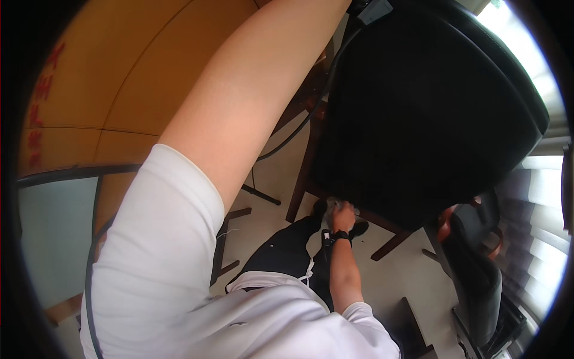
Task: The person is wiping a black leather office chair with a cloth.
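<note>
My left arm reaches across the picture and past its top edge; my left hand is out of view, and only a dark wrist strap with a grey device [376, 11] shows there. Low down, my right hand [343, 216] is closed on a crumpled greyish cloth [332, 208], close to the lower rear edge of a black leather-like chair [417, 112] with dark wooden legs. A black wristband and a small device are on the right wrist. The fingers are partly hidden by the cloth and blur.
Another black chair with wooden armrests [475, 269] stands at the right, by curtains [538, 224]. An orange-brown panelled surface [130, 80] bearing red writing lies at the left. A black cable [291, 137] hangs beside the big chair. My feet are below its edge.
</note>
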`<state>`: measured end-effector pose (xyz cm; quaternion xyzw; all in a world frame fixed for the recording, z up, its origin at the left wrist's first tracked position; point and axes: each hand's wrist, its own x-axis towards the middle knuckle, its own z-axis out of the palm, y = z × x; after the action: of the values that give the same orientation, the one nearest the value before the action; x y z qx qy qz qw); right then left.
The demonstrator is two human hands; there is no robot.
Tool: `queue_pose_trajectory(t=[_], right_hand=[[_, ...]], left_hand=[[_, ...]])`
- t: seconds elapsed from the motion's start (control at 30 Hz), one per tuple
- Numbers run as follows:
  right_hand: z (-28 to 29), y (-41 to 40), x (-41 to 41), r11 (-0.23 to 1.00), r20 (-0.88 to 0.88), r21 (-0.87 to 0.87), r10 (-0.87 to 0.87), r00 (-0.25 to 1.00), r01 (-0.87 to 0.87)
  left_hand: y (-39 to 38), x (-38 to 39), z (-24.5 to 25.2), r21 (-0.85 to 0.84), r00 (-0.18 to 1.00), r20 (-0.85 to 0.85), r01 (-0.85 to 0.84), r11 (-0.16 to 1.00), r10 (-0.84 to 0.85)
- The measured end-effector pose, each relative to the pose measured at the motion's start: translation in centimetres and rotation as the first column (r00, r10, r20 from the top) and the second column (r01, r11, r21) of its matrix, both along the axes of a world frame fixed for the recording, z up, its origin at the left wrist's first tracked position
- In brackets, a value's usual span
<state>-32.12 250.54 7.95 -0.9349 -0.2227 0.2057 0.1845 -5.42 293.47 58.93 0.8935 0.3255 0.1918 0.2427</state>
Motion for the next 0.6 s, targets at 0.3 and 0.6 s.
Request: queue_pose_trajectory(t=[0.3,0.6], right_hand=[[16.3,2.0,11.8,0.643,0.251,0.762,-0.394,0.885,0.07],[24.2,14.6,12.1,0.775,0.691,0.489,-0.066,0.72,-0.399]], left_hand=[[-1.4,-3.1,0.9,0.022,0.998,0.013,-0.066,0.998,0.066],[-1.4,-5.6,1.4,0.114,1.0,0.005,-0.007,0.993,0.007]])
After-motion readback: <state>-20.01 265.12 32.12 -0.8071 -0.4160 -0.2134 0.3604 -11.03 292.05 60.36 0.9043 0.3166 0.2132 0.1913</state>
